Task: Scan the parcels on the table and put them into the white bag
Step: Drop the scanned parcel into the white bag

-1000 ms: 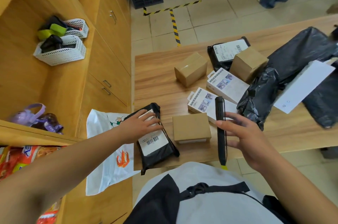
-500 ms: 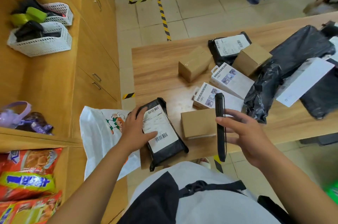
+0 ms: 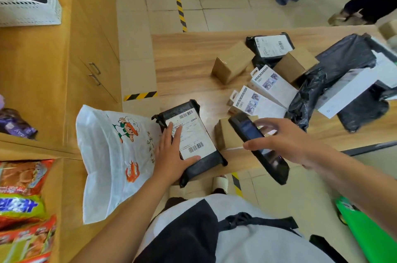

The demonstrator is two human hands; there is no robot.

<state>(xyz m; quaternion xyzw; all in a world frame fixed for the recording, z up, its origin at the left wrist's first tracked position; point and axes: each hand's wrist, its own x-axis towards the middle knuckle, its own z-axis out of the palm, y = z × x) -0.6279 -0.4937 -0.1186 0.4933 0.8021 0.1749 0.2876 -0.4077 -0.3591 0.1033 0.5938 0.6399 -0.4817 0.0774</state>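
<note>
The left hand (image 3: 171, 159) lay flat on a black parcel (image 3: 193, 142) at the near left corner of the bench (image 3: 184, 65), its grip loosely closed round the parcel's near end, thumb on the white label and fingers spread over it. The right hand (image 3: 285, 140) had its grip closed round a black scanner (image 3: 255, 144), tilted above a brown box (image 3: 225, 133) just right of the parcel. The white bag (image 3: 107, 155) hung off the bench's left edge, touching the parcel. Farther back lay two white cartons (image 3: 268, 93), two more brown boxes (image 3: 232, 63), another labelled black parcel (image 3: 270, 46) and crumpled black bags (image 3: 335, 73).
</note>
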